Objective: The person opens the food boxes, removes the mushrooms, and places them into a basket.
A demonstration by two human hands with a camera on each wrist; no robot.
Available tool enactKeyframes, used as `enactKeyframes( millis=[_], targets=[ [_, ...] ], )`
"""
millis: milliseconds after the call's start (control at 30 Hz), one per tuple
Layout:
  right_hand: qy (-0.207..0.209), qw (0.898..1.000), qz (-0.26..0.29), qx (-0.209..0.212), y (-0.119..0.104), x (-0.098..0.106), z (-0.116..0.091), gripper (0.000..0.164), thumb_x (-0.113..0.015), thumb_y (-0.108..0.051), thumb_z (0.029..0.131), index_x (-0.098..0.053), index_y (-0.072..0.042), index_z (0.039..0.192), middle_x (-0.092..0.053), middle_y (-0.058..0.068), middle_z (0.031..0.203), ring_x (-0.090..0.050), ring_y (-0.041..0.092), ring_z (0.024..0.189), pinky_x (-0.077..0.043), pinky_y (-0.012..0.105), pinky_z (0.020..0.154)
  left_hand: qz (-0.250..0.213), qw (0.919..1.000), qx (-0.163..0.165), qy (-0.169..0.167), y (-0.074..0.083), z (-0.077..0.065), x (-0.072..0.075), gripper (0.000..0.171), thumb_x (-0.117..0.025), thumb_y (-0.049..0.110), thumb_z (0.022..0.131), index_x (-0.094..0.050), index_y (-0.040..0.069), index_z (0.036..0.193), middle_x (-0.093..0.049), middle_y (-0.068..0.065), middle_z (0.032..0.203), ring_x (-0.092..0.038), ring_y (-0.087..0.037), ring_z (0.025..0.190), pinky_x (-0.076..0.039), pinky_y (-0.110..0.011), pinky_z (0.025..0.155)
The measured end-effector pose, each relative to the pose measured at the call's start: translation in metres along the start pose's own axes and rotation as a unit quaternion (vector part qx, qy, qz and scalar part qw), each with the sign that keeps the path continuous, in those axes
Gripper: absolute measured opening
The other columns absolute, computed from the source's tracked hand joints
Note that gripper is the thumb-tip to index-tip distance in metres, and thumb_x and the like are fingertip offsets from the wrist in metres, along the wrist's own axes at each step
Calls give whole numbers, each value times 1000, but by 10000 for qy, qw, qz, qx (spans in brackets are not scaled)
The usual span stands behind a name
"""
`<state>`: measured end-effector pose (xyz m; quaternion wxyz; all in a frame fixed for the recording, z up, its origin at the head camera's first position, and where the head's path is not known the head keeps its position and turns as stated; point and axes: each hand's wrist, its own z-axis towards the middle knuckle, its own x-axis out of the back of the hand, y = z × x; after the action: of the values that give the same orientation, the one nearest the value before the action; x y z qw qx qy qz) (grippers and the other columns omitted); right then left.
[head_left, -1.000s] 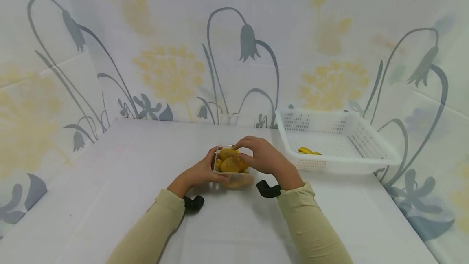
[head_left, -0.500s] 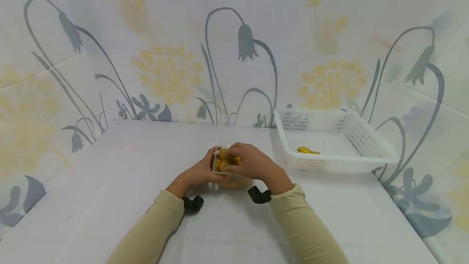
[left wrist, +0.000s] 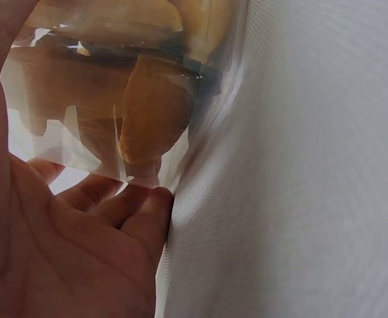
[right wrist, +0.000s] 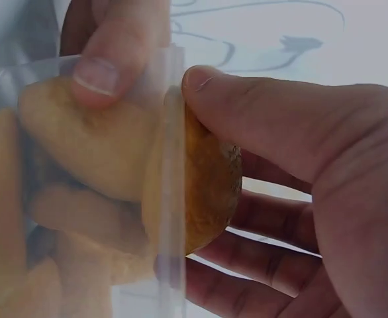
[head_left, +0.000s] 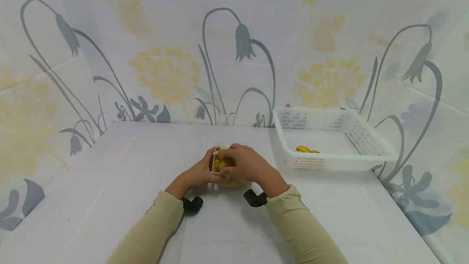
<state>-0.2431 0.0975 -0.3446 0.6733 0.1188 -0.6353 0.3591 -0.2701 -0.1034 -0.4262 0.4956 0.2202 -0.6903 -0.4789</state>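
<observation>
A clear plastic container (right wrist: 174,291) packed with several yellow-orange oval fruits (right wrist: 88,132) stands low over the white table, in front of me. My left hand (head_left: 199,172) grips it from the left, thumb along the near wall and fingers round the far side. At the open top, my right hand (head_left: 250,165) holds one yellow fruit (right wrist: 212,182), thumb at the container's rim and fingers curled behind it. That fruit sits partly inside the rim. The right hand hides much of the container in the head view.
A white perforated plastic basket (head_left: 338,163) stands at the back right, with a few yellow pieces (head_left: 303,149) near its front left corner. Behind the white table (head_left: 121,182) hangs a flower-printed cloth (head_left: 165,31).
My right hand has moved left and down onto the container's top, and its fingers have closed round a fruit. The left hand keeps its grip. The head view has shifted slightly.
</observation>
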Motion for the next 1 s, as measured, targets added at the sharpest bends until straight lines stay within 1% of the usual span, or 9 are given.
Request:
enactKeyframes(
  millis=[100, 200, 433, 667, 800, 1000],
  targets=[
    [72, 10000, 48, 33, 2, 3, -1, 28, -73, -31, 86, -69, -15, 108, -62, 0, 103, -58, 13, 89, -50, 29, 79, -4, 10000, 26, -12, -1, 1, 0, 112, -83, 42, 73, -6, 29, 154, -42, -2, 143, -46, -20, 123, -37, -44, 106],
    [227, 9996, 160, 33, 6, 8, -3, 26, -73, -29, 85, -71, -15, 108, -64, -2, 105, -60, 13, 92, -51, 30, 81, -9, 10000, 30, -16, -2, 2, 0, 110, -83, 41, 74, -7, 28, 153, -43, -4, 143, -47, -20, 123, -37, -46, 107],
    [460, 9980, 425, -9, 16, 22, -7, 30, -71, -27, 86, -70, -14, 113, -66, -2, 113, -61, 14, 99, -51, 32, 87, -2, 10000, 46, -26, -1, 2, 0, 110, -83, 39, 75, -7, 26, 153, -39, -7, 148, -42, -24, 133, -29, -50, 114],
    [741, 9942, 776, 71, 25, 37, -15, 30, -71, -27, 87, -70, -13, 114, -66, -1, 112, -60, 13, 95, -54, 33, 83, 84, 9998, 163, -16, -1, 2, 0, 113, -84, 46, 71, -8, 30, 152, -33, -7, 154, -32, -25, 142, -21, -54, 117],
    [831, 9926, 883, 78, 30, 44, -18, 30, -71, -26, 87, -69, -13, 114, -66, -1, 111, -59, 13, 95, -55, 34, 84, 52, 9999, 122, -28, -1, 2, 0, 111, -84, 45, 72, -8, 28, 152, -32, -9, 155, -30, -27, 144, -20, -54, 118],
    [1056, 9908, 841, 58, 39, 52, -24, 28, -70, -24, 88, -68, -13, 113, -67, -3, 106, -59, 12, 92, -55, 32, 84, -5, 10000, 42, -30, 0, 2, 0, 109, -84, 39, 73, -9, 26, 152, -33, -11, 155, -31, -27, 144, -21, -54, 117]
  ],
)
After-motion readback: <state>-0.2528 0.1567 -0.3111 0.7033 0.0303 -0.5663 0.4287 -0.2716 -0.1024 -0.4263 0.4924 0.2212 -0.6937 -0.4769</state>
